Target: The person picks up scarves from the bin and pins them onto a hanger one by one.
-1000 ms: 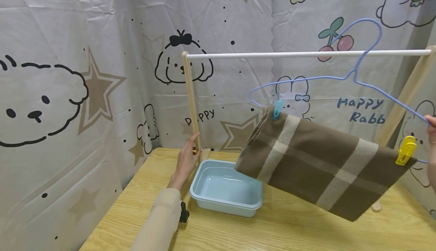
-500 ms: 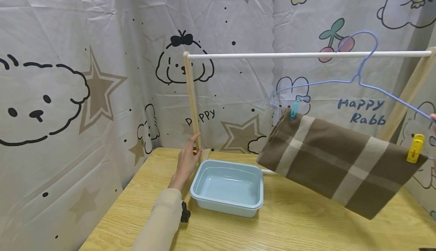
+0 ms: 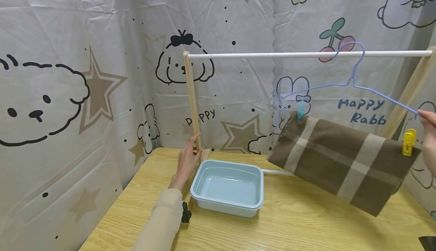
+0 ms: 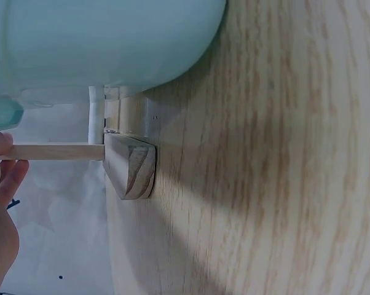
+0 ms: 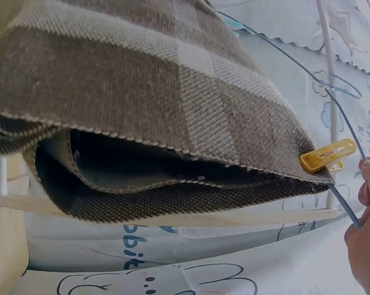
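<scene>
My right hand (image 3: 430, 139) pinches the right end of a blue wire clothes hanger (image 3: 378, 93). From the hanger hangs a folded brown plaid cloth (image 3: 344, 160), tilted down to the right. A blue clothespin (image 3: 301, 112) fastens its left corner and a yellow clothespin (image 3: 408, 142) its right. The hanger's hook overlaps the white rod (image 3: 255, 55) of a wooden rack; whether they touch, I cannot tell. At the left, my left hand (image 3: 187, 160) grips the rack's wooden post (image 3: 191, 95) low down. The right wrist view shows the cloth's open folds beside the yellow clothespin.
A light blue plastic basin (image 3: 226, 186) stands on the wooden table (image 3: 289, 220) beside the left post. The rack's right post (image 3: 408, 88) rises behind the right hand. A low white bar (image 3: 277, 172) runs behind the basin. Printed curtains (image 3: 112, 167) surround the table.
The hanger has come down, its hook now level with the rod instead of well above it. The cloth has shifted right overall. My left hand stays on the post.
</scene>
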Motion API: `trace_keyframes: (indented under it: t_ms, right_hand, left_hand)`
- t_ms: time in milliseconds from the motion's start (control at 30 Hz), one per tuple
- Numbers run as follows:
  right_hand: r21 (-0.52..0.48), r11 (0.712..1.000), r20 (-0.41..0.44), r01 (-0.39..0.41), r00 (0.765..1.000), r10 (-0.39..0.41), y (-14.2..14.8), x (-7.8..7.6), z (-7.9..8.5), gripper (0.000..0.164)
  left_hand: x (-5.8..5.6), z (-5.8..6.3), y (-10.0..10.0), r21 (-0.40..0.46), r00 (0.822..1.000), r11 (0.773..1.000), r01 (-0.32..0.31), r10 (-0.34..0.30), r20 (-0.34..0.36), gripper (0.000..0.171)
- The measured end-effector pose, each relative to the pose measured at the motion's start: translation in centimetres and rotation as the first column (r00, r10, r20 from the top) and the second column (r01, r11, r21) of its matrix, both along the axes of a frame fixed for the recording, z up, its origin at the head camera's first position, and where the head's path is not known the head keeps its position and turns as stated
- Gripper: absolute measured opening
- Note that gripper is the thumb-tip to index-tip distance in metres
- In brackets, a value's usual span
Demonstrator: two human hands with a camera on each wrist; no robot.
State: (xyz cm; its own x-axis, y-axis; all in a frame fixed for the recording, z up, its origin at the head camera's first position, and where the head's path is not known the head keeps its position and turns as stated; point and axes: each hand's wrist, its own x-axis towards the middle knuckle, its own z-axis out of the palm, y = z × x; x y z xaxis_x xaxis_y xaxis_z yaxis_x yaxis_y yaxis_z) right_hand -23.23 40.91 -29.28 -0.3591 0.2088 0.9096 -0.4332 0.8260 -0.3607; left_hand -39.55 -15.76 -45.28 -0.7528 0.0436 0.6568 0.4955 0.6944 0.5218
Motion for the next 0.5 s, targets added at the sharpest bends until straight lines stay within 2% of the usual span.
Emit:
trace_keyframes:
  t_ms: [67, 200, 500]
  right_hand:
    - [-0.02, 0.999, 0.036, 0.027, 0.999, -0.026, -1.54, 0.91, 0.75, 0.037]
    - [-0.024, 0.997, 0.078, 0.067, 0.995, -0.065, -1.77, 1.04, 0.9, 0.038]
    - [-0.002, 0.999, 0.021, 0.043, 0.999, -0.043, -1.22, 0.38, 1.27, 0.041]
  left_hand:
    - [0.0, 0.0, 0.05, -0.003, 1.0, 1.0, -0.004, 0.004, 0.004, 0.078]
    - [-0.02, -0.01, 0.15, -0.006, 1.0, 1.0, -0.011, 0.011, 0.02, 0.078]
    - [0.08, -0.01, 0.11, -0.003, 0.999, 1.0, -0.025, 0.026, 0.02, 0.08]
